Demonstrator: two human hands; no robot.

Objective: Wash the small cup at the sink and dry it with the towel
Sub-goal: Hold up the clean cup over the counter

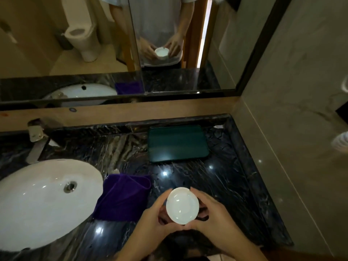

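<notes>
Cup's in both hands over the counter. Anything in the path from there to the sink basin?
Nothing upright blocks it. The small cup, held by the left hand and right hand, is right of the sink. Only the folded purple towel lies flat on the counter between them; the cup would pass above it.

Your left hand (150, 221) and right hand (216, 217) cradle the cup (182, 205) (mouth up); towel (122, 196) at nine o'clock, touching the sink (28, 204).
</notes>
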